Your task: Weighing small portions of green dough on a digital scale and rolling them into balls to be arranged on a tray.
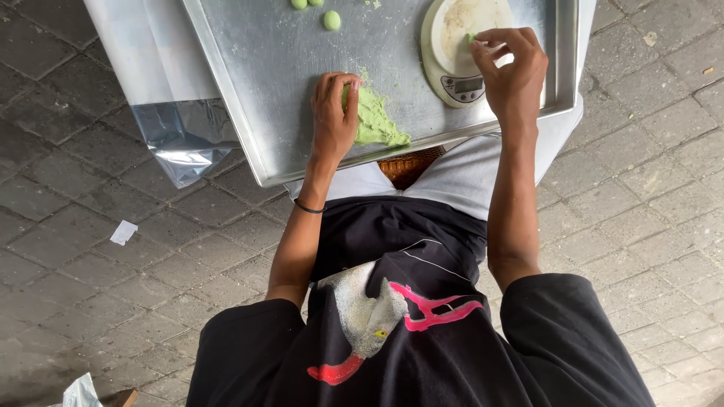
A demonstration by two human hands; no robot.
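Note:
A lump of pale green dough (pixel 377 120) lies on a large metal tray (pixel 264 68) that rests on my lap. My left hand (pixel 333 113) rests on the lump's left side, fingers curled onto it. My right hand (pixel 511 69) hovers over a small white round kitchen scale (pixel 452 56) at the tray's right end. Its fingertips pinch a tiny bit of green dough (pixel 470 37) just above the scale's plate. Small green dough balls (pixel 332 20) sit near the tray's far edge.
A clear plastic bag (pixel 170 113) hangs off the tray's left side. A woven basket (pixel 411 164) shows under the tray's near edge. Grey paving stones (pixel 648 196) surround me, with a white paper scrap (pixel 123 232) on the left.

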